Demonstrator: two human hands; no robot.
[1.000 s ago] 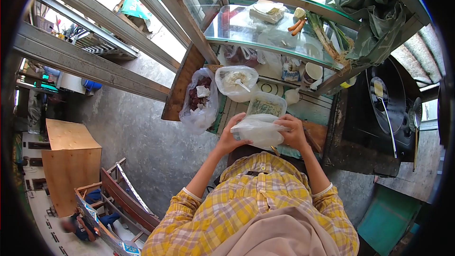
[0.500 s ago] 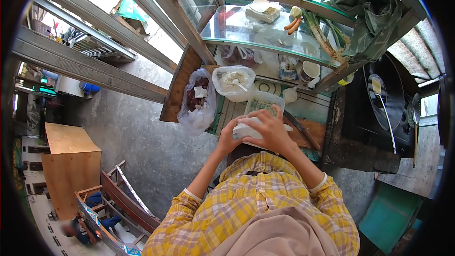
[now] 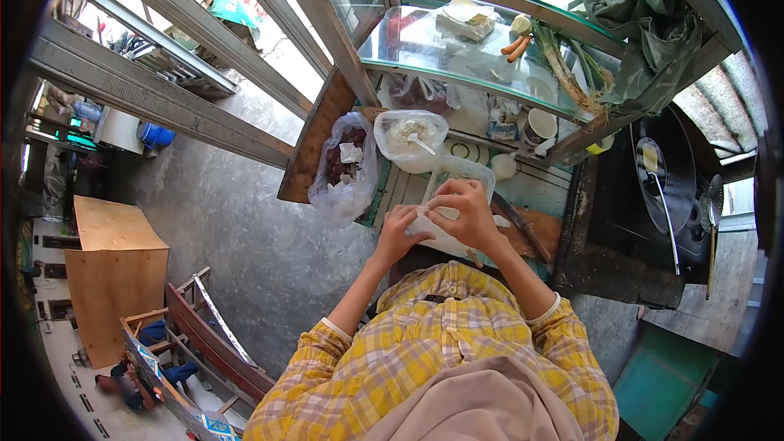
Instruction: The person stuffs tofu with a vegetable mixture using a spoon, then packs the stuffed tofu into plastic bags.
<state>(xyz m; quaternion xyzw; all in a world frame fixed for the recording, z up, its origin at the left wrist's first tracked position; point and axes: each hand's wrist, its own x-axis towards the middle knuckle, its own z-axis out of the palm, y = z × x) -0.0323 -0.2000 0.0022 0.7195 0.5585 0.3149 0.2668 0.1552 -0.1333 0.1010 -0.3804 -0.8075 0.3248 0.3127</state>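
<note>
Both hands meet near the counter's front edge, just in front of a clear plastic tub (image 3: 462, 168) with greenish contents. My left hand (image 3: 400, 233) has thumb and fingers closing on something thin and white. My right hand (image 3: 464, 211) pinches at the same spot; what lies between its fingertips is too small to name. A white, filmy piece (image 3: 445, 241) lies below the hands, partly covered by them. Left of the tub are an open bag of white flour-like powder (image 3: 408, 140) with a spoon and a plastic bag (image 3: 347, 167) of dark red items.
A black wok (image 3: 665, 167) with a long-handled spatula stands on the right. Glass shelves (image 3: 482, 73) above hold carrots and leeks. A dark curved blade-like object (image 3: 523, 227) lies right of the tub. A person (image 3: 131, 388) is at the lower left, beside wooden furniture.
My hands have drawn closer together at the fingertips, and my right hand's spread fingers have closed into a pinch. The white piece shows flatter below them. The view has shifted slightly.
</note>
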